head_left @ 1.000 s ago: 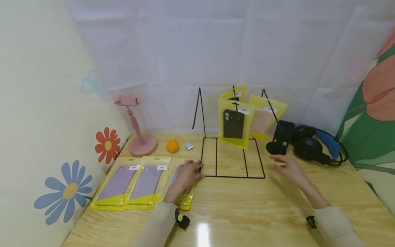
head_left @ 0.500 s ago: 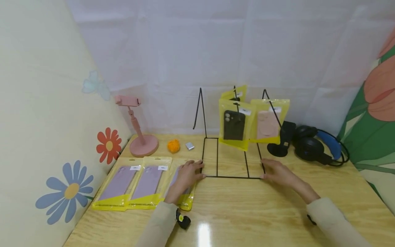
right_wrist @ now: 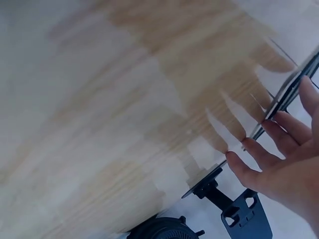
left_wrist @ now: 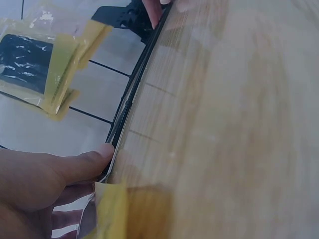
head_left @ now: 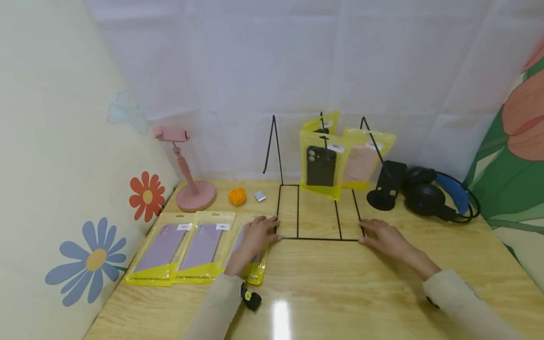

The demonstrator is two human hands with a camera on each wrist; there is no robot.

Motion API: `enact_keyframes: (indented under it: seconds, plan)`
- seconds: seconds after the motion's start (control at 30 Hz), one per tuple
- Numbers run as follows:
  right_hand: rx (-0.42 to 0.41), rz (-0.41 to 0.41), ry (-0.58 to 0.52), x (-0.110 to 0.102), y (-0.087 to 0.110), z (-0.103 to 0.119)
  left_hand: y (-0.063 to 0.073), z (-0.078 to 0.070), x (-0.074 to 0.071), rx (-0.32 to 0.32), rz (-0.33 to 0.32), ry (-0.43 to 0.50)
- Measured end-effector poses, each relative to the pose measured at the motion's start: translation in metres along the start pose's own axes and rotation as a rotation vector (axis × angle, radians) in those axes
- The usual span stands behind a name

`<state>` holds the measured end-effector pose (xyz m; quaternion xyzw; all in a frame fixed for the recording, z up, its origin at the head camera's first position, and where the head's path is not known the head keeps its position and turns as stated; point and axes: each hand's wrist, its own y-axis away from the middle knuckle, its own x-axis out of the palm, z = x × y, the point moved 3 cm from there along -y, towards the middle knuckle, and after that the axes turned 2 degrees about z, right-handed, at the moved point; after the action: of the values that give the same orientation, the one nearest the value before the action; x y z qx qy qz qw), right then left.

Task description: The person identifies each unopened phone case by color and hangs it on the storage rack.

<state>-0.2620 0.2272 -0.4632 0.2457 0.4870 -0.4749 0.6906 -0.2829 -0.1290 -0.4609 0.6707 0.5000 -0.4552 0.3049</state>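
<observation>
One black wire rack (head_left: pixel 298 212), centre of the head frame, base flat on the wooden table (head_left: pixel 323 288).

Left hand (head_left: pixel 255 236) at its lower left corner, thumb by the front rail (head_left: pixel 320 239), fingers along the side. Right hand (head_left: pixel 386 238) at the lower right corner: thumb touching, fingers fairly straight, slightly parted in the right wrist view. Neither looks tightly closed; pressure cannot be told.

Handling, a judgement: wire looks thin, stiff, light, perhaps smooth. Both base corners seem the sound place for hands; the hooks are a poorer one, as hung goods could swing or slide.

Black-case packet (head_left: pixel 321 165) hangs from the middle hook (head_left: pixel 322 122), another packet (head_left: pixel 312 125) behind it. Pink-case packet (head_left: pixel 360 163) on the right hook (head_left: pixel 376 144). Packets look soft, slippery.

Three lilac-case packets (head_left: pixel 199 248) lie lower left, the rightmost partly under the left hand and forearm.

Farther out: orange ball (head_left: pixel 237 196) and silver block (head_left: pixel 260 196) left of the rack, pink stand (head_left: pixel 183 165) beyond. Right of centre: black stand (head_left: pixel 388 182), then headphones (head_left: pixel 425 198).
</observation>
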Motion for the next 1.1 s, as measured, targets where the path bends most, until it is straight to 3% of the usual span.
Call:
enact_keyframes:
  seconds: [0.3, 0.73, 0.93, 1.1]
  plan:
    - [-0.028, -0.097, 0.017, 0.003, 0.002, 0.002, 0.0, -0.002, 0.001, 0.005, 0.006, -0.008]
    - [-0.039, -0.138, -0.012, 0.012, 0.001, -0.007, -0.002, 0.0, -0.003, 0.018, 0.015, -0.028]
    - [-0.003, -0.13, -0.028, 0.013, 0.001, -0.01, 0.005, -0.001, -0.024, 0.097, -0.031, 0.044]
    - [-0.017, -0.133, -0.011, 0.014, 0.001, -0.011, 0.03, 0.024, -0.052, 0.086, -0.074, 0.044]
